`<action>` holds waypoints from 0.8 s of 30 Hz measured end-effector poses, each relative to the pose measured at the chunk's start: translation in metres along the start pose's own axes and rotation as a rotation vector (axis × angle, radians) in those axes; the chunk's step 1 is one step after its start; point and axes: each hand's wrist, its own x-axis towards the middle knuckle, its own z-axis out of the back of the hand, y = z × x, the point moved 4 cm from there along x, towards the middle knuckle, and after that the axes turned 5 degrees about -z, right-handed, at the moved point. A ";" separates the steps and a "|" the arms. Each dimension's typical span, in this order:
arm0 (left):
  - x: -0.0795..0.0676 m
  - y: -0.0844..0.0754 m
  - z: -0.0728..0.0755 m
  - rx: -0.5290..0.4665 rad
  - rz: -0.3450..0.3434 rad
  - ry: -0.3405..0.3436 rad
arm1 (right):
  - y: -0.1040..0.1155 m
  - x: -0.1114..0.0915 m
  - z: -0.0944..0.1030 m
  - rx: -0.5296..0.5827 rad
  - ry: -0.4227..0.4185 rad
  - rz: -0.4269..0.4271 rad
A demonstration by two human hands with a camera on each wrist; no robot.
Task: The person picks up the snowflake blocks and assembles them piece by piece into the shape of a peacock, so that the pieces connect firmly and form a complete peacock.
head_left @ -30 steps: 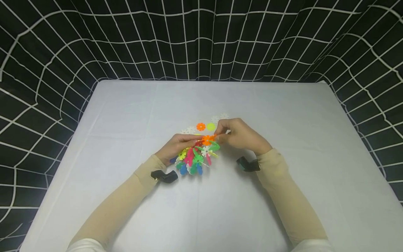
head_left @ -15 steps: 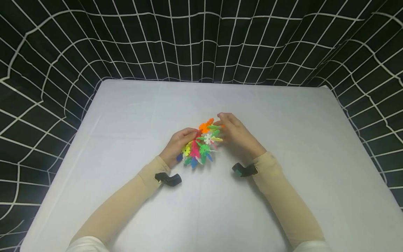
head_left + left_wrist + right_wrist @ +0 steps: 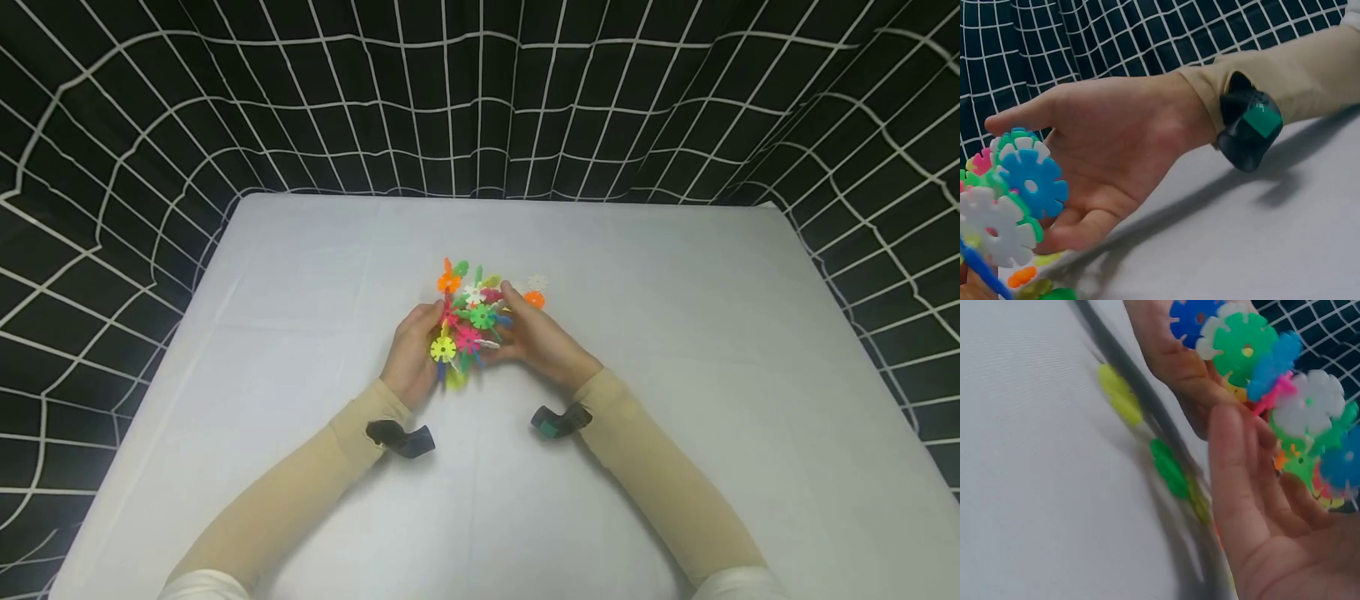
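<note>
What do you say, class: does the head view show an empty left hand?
No, the left hand holds one side of the cluster of joined discs.

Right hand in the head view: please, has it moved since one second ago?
Yes. The right hand has moved leftward over the white table, farther from its far right corner.

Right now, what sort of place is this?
Probably a screened recording booth: black fabric curtains with white grids behind and beside a white flat table, and curved black devices on both beige sleeves.
</note>
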 end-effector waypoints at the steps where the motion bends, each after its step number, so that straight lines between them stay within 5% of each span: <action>1: 0.000 0.000 0.000 -0.017 0.004 -0.001 | -0.001 0.000 -0.001 0.003 -0.002 0.002; 15: -0.006 -0.003 -0.005 -0.008 -0.027 -0.011 | -0.003 0.001 0.003 0.028 -0.043 0.081; 24: -0.009 -0.001 -0.009 0.021 -0.060 0.142 | -0.001 0.001 0.012 -0.087 -0.148 0.078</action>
